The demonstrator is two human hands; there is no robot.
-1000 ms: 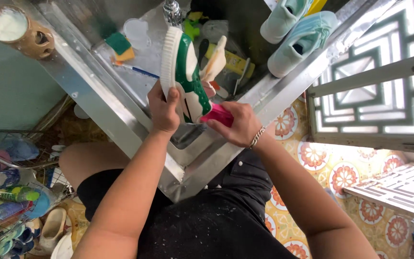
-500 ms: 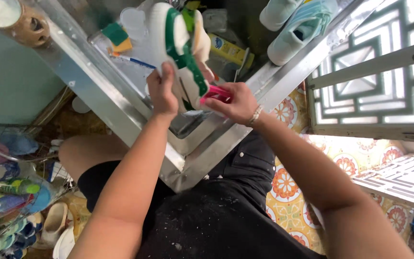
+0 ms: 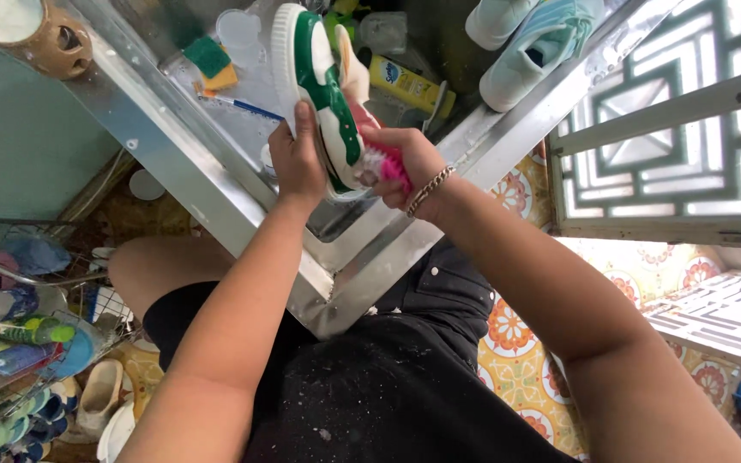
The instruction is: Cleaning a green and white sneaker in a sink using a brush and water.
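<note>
- Far left: wire rack [image 3: 10, 343] with bottles and slippers on the floor; not touched.
- Top left: tan ceramic pot [image 3: 32, 34] with white stuff inside, sits on the ledge well apart from the hands.
- Steel sink [image 3: 216, 197]: rim runs diagonally; the shoe is held over the basin, likely so drips fall in.
- Green-and-yellow sponge [image 3: 209, 64] and a blue-handled toothbrush [image 3: 237, 106] lie on the wet drainboard, just beyond the left hand.
- Left hand [image 3: 298, 159]: fingers wrapped around the heel end of the sneaker, thumb up along the white sole; a bracing grip so the shoe stays put against the scrubbing.
- Green-and-white sneaker [image 3: 323, 86]: held up over the sink, toe pointing away, sole edge turned left, side and opening facing the brush.
- Right hand [image 3: 409, 159]: fingers closed on the pink brush [image 3: 388, 167], bristles pressed to the sneaker's side near the heel, foam there. Chain bracelet [image 3: 429, 189] on the wrist.
- Yellow bottle [image 3: 409, 84] lies in the basin behind the sneaker.
- Top right: pair of pale mint shoes [image 3: 533, 43] propped on the sink's far rim, apart from the hands, probably draining.
- Right: white lattice window grille [image 3: 671, 129], patterned floor tiles [image 3: 516, 334] below.
</note>
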